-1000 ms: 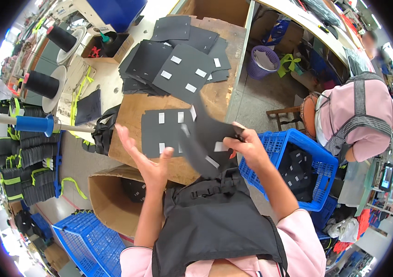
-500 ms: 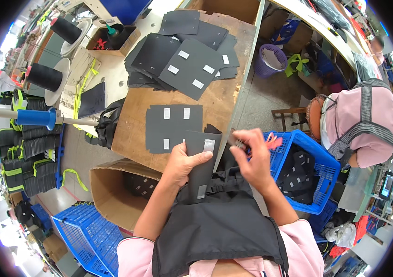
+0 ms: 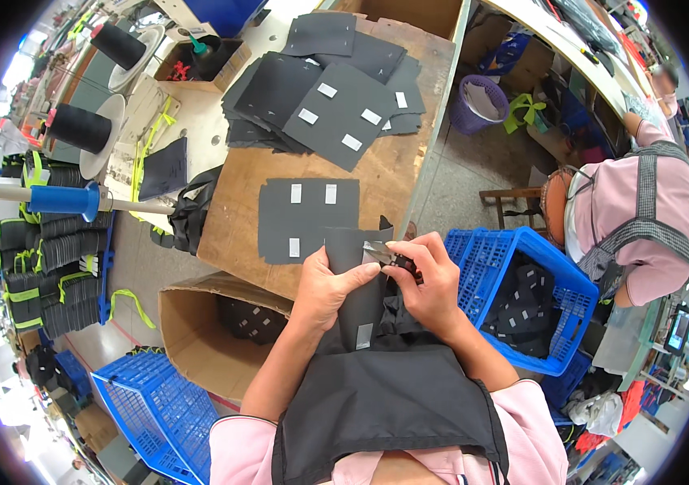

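My left hand [image 3: 330, 283] is closed on a dark grey fabric panel [image 3: 352, 303], its thumb lying across the front near a white label. The panel hangs over my lap, with another pale label lower down. In my right hand [image 3: 427, 279] is a small pair of thread snips [image 3: 399, 260], pinched between thumb and fingers. Their metal blades touch the panel's upper label, close to my left thumb. Just beyond, a flat grey panel [image 3: 272, 222] with white labels lies on the wooden board [image 3: 239, 174]. The held panel overlaps its lower right corner.
A pile of dark panels [image 3: 332, 117] covers the board's far part. A cardboard box [image 3: 191, 331] stands at my left and a blue basket [image 3: 474, 275] at my right, both holding panels. Thread cones [image 3: 78, 129] are far left. A person in pink [image 3: 611, 194] sits at right.
My right hand has moved left with the snips, from beside the basket to the upper label. My left hand keeps its hold on the panel.
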Demonstrator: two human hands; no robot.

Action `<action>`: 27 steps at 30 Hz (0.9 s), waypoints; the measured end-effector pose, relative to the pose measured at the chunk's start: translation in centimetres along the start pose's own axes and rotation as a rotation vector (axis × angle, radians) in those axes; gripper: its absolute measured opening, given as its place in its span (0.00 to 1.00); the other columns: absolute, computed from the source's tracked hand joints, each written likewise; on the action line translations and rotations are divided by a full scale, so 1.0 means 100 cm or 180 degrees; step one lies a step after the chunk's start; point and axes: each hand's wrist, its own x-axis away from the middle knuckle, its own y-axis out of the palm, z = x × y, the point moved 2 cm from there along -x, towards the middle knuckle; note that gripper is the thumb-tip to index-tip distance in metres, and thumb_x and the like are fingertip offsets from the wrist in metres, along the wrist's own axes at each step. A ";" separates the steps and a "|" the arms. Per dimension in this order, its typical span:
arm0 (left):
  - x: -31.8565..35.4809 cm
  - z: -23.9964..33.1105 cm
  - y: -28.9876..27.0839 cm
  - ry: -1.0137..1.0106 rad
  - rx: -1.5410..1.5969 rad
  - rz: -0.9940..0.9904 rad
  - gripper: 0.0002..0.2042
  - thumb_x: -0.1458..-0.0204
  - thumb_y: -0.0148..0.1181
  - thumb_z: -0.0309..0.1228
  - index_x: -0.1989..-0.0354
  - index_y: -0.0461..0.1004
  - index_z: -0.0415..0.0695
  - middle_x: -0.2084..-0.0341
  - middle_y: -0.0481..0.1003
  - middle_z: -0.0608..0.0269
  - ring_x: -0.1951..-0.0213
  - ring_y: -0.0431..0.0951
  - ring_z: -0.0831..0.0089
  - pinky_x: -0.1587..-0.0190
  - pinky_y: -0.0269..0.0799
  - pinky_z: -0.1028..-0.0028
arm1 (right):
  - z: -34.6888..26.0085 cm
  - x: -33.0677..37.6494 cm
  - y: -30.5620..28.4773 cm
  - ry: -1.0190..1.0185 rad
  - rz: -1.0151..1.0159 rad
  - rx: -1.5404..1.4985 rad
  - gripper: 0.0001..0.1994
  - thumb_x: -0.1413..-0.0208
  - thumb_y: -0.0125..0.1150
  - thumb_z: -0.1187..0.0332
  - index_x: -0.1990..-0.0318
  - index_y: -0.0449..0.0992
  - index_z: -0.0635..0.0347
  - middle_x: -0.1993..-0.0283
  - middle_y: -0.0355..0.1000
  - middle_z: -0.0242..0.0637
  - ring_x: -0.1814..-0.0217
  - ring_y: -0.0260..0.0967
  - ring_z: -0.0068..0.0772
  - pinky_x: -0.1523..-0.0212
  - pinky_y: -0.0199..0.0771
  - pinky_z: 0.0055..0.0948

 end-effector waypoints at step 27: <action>0.003 0.006 -0.005 -0.0076 -0.0119 -0.0008 0.12 0.56 0.66 0.23 0.63 0.73 0.37 0.67 0.77 0.60 0.67 0.77 0.77 0.62 0.74 0.76 | 0.001 -0.008 -0.018 -0.0556 -0.0371 0.0271 0.15 0.61 0.67 0.75 0.62 0.76 0.56 0.71 0.68 0.35 0.75 0.65 0.35 0.74 0.65 0.28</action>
